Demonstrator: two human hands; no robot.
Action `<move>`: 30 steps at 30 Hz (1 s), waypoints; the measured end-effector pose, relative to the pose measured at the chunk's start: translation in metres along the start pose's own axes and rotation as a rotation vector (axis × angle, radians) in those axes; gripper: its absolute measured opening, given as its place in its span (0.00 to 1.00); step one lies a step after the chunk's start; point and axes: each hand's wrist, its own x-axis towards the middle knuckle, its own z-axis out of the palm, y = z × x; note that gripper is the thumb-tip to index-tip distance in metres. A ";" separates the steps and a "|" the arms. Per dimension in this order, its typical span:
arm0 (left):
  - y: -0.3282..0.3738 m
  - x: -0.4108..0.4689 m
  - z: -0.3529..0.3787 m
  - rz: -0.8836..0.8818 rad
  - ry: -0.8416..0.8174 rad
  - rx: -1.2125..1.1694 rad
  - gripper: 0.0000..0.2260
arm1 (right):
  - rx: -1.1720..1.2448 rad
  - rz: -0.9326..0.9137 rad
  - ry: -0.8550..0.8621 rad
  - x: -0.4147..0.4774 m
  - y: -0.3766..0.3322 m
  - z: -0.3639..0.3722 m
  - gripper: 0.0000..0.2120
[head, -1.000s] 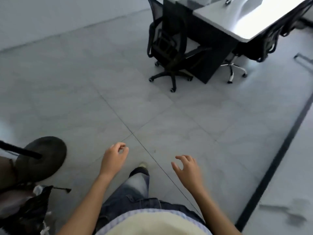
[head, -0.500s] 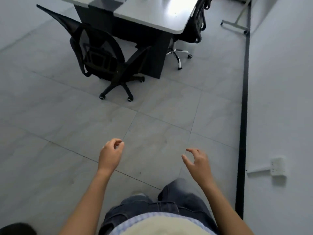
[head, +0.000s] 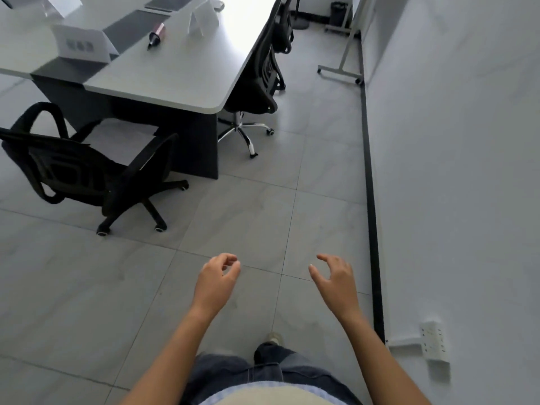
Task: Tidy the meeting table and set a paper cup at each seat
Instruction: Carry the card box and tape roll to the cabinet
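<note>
Meeting table (head: pixel 175 77) lengthwise away (marker (head: pixel 156 39) tip nearward)

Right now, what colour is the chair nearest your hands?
The chair is black. The head view shows it best.

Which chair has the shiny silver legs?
The nearer chair tucked in on the right side of the table; the pulled-out chair at the near end has black legs.

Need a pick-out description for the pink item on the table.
Find the grey meeting table at upper left. Between two white folded cards lies a marker. It alone is pink with a black tip and lies flat.
</note>
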 end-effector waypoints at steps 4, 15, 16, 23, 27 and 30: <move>0.023 0.029 0.028 -0.016 -0.017 0.034 0.08 | -0.004 0.017 -0.088 0.040 0.017 -0.003 0.18; 0.044 0.184 0.056 -0.203 0.073 -0.026 0.04 | -0.030 0.008 -0.126 0.203 0.021 -0.016 0.19; 0.052 0.207 0.059 -0.198 0.076 -0.021 0.06 | -0.041 0.006 -0.123 0.223 0.019 -0.020 0.19; 0.128 0.358 0.061 -0.076 0.094 -0.035 0.08 | -0.025 0.015 -0.043 0.369 -0.016 -0.049 0.18; 0.159 0.412 0.062 -0.071 0.087 -0.051 0.08 | -0.018 -0.013 -0.079 0.426 -0.038 -0.041 0.18; 0.165 0.431 0.075 -0.099 0.049 -0.062 0.07 | -0.026 -0.037 -0.131 0.459 -0.045 -0.030 0.18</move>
